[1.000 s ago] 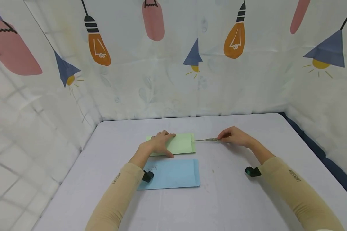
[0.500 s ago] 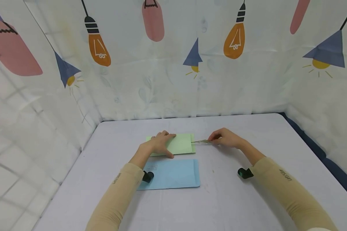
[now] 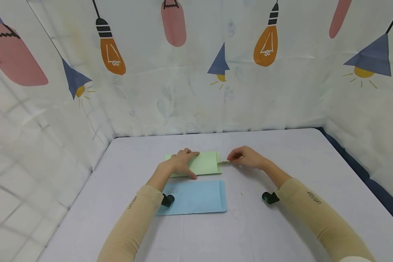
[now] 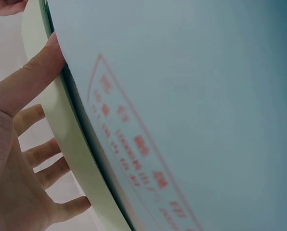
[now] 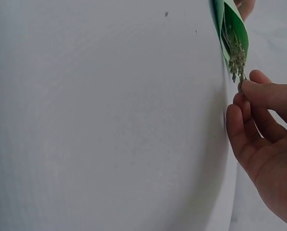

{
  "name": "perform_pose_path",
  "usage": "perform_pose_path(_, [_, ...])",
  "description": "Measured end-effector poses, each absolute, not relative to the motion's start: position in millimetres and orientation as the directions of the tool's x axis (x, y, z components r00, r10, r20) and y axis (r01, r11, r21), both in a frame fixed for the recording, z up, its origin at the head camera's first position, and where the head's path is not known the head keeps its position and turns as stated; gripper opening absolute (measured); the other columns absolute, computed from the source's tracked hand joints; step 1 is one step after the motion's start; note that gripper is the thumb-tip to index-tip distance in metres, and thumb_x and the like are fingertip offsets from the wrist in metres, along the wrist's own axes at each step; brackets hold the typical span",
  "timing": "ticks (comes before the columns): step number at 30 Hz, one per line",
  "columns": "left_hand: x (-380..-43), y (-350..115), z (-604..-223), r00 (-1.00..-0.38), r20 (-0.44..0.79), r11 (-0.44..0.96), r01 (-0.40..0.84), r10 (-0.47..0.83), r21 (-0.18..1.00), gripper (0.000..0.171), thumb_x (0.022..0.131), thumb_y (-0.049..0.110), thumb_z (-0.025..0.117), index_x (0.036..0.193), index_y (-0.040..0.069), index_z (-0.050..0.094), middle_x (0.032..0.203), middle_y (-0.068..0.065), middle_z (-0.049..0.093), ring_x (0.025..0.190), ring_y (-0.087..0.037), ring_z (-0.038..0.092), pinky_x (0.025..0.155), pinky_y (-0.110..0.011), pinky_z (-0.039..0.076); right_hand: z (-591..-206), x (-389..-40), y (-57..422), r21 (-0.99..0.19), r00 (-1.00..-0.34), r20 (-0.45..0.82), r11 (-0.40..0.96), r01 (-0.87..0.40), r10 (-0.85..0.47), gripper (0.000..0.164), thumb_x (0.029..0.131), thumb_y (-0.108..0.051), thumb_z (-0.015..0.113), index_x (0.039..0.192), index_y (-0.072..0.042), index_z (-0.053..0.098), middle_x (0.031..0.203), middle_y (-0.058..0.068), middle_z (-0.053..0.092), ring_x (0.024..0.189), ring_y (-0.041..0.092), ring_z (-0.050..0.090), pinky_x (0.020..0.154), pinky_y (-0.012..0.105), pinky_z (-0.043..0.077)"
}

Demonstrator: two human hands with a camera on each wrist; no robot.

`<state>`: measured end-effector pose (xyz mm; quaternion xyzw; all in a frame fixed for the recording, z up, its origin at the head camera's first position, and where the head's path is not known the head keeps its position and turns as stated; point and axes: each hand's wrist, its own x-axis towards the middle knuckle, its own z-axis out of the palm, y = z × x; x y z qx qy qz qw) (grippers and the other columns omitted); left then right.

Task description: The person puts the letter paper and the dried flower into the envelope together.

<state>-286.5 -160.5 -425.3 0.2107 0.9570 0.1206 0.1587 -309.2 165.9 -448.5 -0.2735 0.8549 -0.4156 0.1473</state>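
Observation:
A pale green envelope (image 3: 205, 163) lies flat on the table, its mouth facing right. My left hand (image 3: 181, 163) rests across its left part with fingers spread, thumb at the near edge. From the mouth sticks the end of a dried plant sprig (image 3: 223, 163). My right hand (image 3: 245, 158) pinches that end between thumb and fingertips, just right of the mouth. In the right wrist view the envelope's mouth gapes around the sprig's bushy seed heads (image 5: 236, 55); the part deeper inside is hidden. A blue envelope (image 3: 196, 198) lies nearer, beneath my left wrist.
A white cloth covers the table (image 3: 249, 225). Behind it hangs a white curtain (image 3: 196, 102) printed with lamps and bulbs. Red printing (image 4: 134, 144) shows on the blue envelope in the left wrist view. Small dark specks (image 5: 166, 14) dot the cloth.
My right hand has moved left toward the green envelope with the sprig, and a shorter length of it now shows outside the mouth. The left hand and both envelopes have stayed put.

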Motion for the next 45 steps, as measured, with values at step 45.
perform_pose_path(45, [-290, -161, -429, -0.855, -0.257, 0.88, 0.375, 0.45, 0.291, 0.103, 0.079, 0.05, 0.087, 0.162, 0.022, 0.034, 0.153, -0.012, 0.037, 0.139, -0.033, 0.037, 0.109, -0.06, 0.033, -449, -299, 157, -0.96, -0.85, -0.226, 0.257, 0.111, -0.476, 0.03, 0.106, -0.008, 0.058, 0.124, 0.015, 0.062, 0.112, 0.022, 0.071, 0.102, 0.029, 0.072, 0.087, 0.036, 0.058])
